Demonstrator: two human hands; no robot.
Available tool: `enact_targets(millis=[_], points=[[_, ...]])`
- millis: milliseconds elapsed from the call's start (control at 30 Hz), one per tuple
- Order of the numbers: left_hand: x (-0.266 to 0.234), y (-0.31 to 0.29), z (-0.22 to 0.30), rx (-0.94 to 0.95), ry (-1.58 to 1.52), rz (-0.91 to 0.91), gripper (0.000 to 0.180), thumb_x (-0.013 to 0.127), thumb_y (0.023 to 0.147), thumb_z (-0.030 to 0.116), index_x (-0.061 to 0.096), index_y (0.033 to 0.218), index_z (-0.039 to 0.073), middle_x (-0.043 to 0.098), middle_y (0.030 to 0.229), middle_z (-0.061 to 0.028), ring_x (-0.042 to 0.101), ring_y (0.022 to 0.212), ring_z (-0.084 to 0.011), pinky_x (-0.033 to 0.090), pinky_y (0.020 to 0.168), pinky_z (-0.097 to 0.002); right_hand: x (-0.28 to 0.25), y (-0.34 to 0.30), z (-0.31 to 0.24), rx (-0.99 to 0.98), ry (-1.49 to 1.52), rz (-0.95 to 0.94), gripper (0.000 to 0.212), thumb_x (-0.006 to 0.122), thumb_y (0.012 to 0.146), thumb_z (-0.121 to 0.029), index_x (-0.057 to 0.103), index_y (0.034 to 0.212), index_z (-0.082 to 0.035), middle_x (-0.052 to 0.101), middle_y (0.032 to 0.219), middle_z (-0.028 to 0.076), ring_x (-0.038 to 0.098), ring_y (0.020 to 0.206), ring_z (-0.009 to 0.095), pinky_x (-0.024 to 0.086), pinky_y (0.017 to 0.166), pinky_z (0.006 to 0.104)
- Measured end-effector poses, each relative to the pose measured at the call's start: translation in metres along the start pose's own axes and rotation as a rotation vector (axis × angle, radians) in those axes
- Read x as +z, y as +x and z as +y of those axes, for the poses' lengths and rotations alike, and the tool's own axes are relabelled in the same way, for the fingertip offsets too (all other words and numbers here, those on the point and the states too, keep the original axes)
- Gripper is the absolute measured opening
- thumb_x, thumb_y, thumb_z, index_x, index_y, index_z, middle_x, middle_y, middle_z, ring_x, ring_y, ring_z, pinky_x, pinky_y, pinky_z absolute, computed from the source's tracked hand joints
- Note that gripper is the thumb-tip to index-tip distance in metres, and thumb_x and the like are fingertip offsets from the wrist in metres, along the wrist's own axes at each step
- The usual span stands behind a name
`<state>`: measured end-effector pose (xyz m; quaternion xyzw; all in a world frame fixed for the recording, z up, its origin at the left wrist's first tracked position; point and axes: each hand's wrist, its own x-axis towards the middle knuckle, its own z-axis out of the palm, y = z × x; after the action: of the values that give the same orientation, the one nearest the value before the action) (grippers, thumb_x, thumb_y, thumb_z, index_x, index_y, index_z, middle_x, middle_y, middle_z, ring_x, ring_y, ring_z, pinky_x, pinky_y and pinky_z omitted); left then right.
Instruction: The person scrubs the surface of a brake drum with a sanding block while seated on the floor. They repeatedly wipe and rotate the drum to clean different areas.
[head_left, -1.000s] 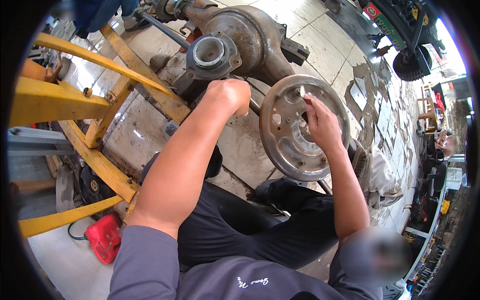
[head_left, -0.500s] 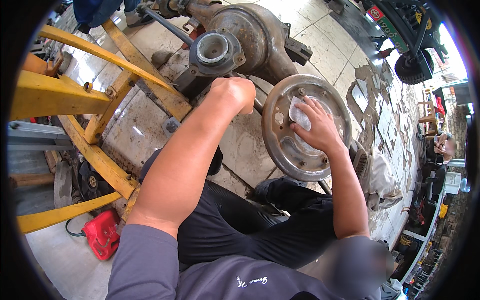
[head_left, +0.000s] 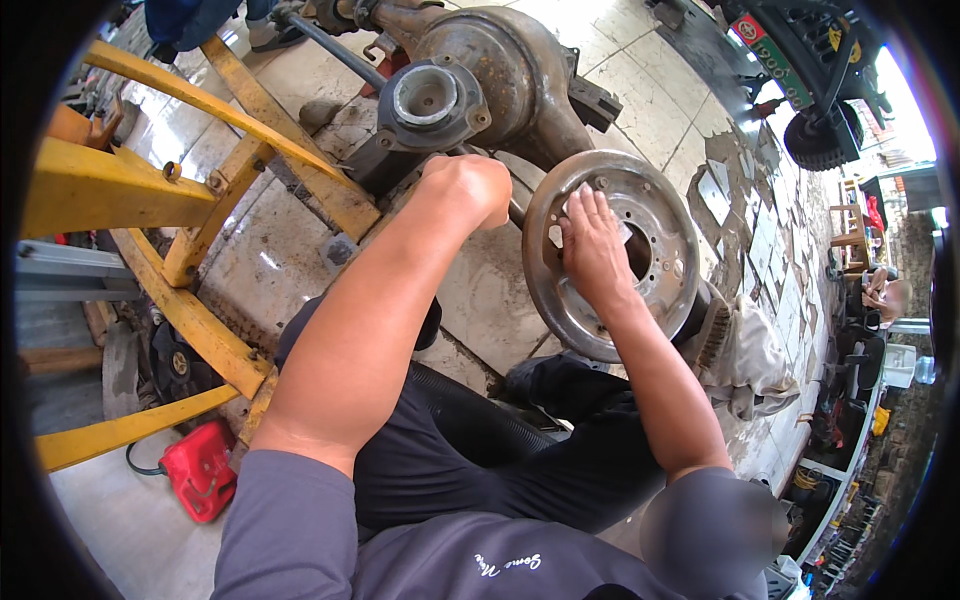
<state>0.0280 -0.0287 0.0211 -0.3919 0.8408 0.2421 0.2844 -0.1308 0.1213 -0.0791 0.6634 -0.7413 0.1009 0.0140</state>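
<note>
Nearest, the right hand (head_left: 592,250) has slid from the rim toward the middle of the round brake backing plate (head_left: 612,255), its grip flat and open, pressing a pale scrap of abrasive paper; rubbing continues. Beyond, the left hand (head_left: 465,188) stays fisted by the rusty axle housing (head_left: 490,75); whether it grips anything is unclear.

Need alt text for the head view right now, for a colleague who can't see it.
A person's right hand presses flat on the face of a round, rusty metal backing plate at the end of an axle, while the left hand, closed in a fist, rests by the axle tube behind the plate. The rusty axle housing lies on a tiled floor beside a yellow metal frame.
</note>
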Motion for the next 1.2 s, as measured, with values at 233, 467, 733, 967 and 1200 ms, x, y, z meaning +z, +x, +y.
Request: enact_targets(millis=[233, 467, 733, 967, 1200], points=[[0.002, -0.002, -0.005, 0.01, -0.049, 0.034, 0.04, 0.065, 0.091, 0.037, 0.069, 0.115, 0.005, 0.069, 0.117, -0.0133, 0.065, 0.112, -0.0286, 0.051, 0.095, -0.0406, 0.002, -0.001, -0.005, 0.007, -0.071, -0.04, 0.042, 0.049, 0.099, -0.016, 0.048, 0.134, 0.007, 0.045, 0.144, 0.028, 0.039, 0.138, 0.04, 0.033, 0.115, 0.0494], [-0.002, -0.005, -0.007, 0.021, -0.053, 0.019, 0.04, 0.064, 0.092, 0.037, 0.069, 0.116, 0.006, 0.069, 0.116, -0.012, 0.065, 0.11, -0.0274, 0.051, 0.095, -0.0396, 0.001, 0.004, 0.001, -0.011, -0.085, -0.032, 0.042, 0.049, 0.097, -0.01, 0.047, 0.134, 0.009, 0.044, 0.144, 0.03, 0.039, 0.138, 0.042, 0.033, 0.115, 0.0487], [0.004, -0.003, -0.002, 0.033, -0.027, 0.004, 0.039, 0.063, 0.093, 0.037, 0.069, 0.116, 0.006, 0.07, 0.114, -0.0124, 0.066, 0.109, -0.0267, 0.052, 0.094, -0.0396, 0.0, 0.002, 0.003, -0.008, -0.1, -0.01, 0.043, 0.054, 0.097, -0.014, 0.049, 0.133, 0.008, 0.047, 0.142, 0.029, 0.041, 0.137, 0.041, 0.034, 0.114, 0.0451], [0.005, 0.002, -0.002, 0.022, -0.011, 0.011, 0.039, 0.063, 0.093, 0.035, 0.068, 0.117, 0.005, 0.07, 0.115, -0.0131, 0.065, 0.11, -0.0282, 0.051, 0.095, -0.0403, -0.003, 0.004, 0.007, 0.004, -0.076, -0.035, 0.042, 0.051, 0.098, -0.013, 0.048, 0.134, 0.008, 0.046, 0.142, 0.03, 0.039, 0.138, 0.042, 0.033, 0.115, 0.045], [0.001, 0.0, 0.0, 0.004, -0.016, 0.005, 0.04, 0.064, 0.092, 0.035, 0.068, 0.115, 0.003, 0.068, 0.117, -0.0146, 0.065, 0.11, -0.0296, 0.051, 0.095, -0.0414, -0.007, 0.005, 0.004, -0.014, -0.051, -0.015, 0.04, 0.05, 0.099, -0.013, 0.049, 0.133, 0.008, 0.047, 0.141, 0.029, 0.041, 0.137, 0.041, 0.035, 0.113, 0.0462]])
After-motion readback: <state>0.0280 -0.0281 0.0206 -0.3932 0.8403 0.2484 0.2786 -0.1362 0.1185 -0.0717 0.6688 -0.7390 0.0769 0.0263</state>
